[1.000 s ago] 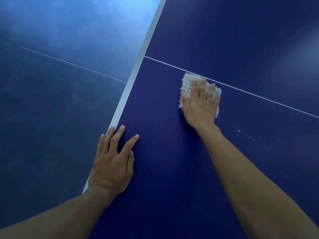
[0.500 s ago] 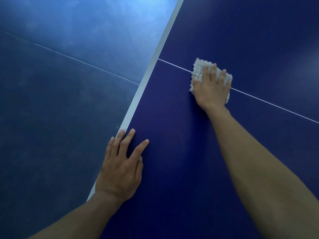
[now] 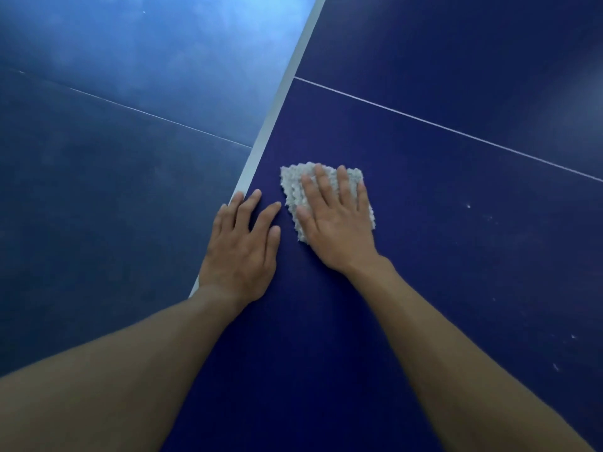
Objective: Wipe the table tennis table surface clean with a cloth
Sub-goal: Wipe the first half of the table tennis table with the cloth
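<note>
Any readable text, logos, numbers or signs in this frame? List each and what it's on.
None readable.
The dark blue table tennis table top has only a broad white edge stripe and a thin white line, no lettering.
The pale fluffy cloth under the right hand shows no tag or print.

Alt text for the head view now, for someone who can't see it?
The right hand presses a pale fluffy cloth flat on the dark blue table. The left hand rests flat beside it, at the table's white edge.
</note>
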